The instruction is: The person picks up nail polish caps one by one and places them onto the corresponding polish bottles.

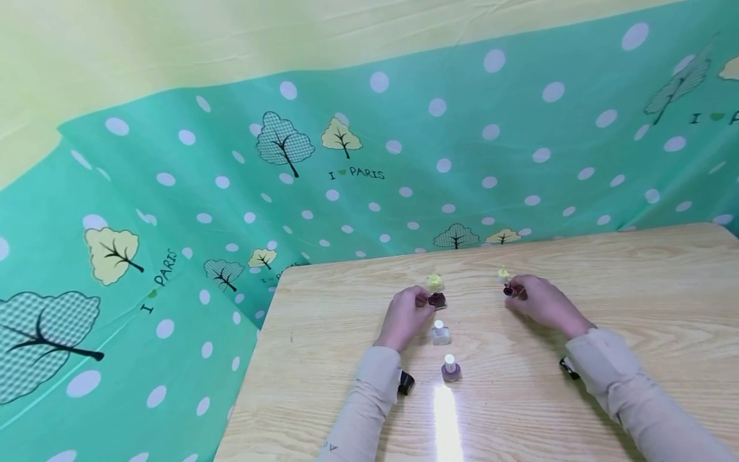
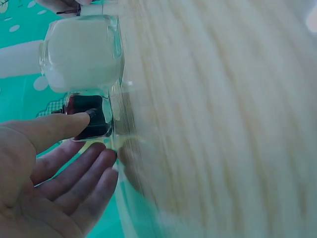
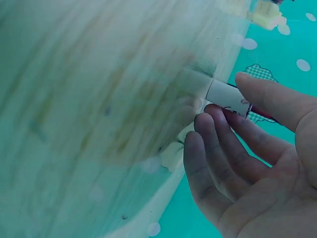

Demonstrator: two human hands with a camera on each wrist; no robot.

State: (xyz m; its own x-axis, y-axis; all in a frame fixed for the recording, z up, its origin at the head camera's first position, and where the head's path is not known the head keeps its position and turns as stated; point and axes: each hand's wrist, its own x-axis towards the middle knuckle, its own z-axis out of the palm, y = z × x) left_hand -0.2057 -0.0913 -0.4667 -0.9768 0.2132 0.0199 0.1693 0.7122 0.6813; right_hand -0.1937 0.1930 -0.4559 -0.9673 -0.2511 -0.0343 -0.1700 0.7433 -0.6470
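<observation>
My left hand pinches a small square bottle of dark red nail polish, which stands on the table without a white cap on its neck. In the left wrist view the thumb lies against that bottle's glass side. Farther right, my right hand pinches a white nail polish cap between thumb and fingers. The cap stands on the tabletop, dark red showing at its upper end. Just in front of the left hand's bottle is a clear whitish polish bottle with its white cap on.
A purple polish bottle, capped in white, stands nearer me. Behind the red bottle sits a yellow one; a small white piece with a yellow top stands behind the right hand. A green dotted curtain hangs behind the wooden table.
</observation>
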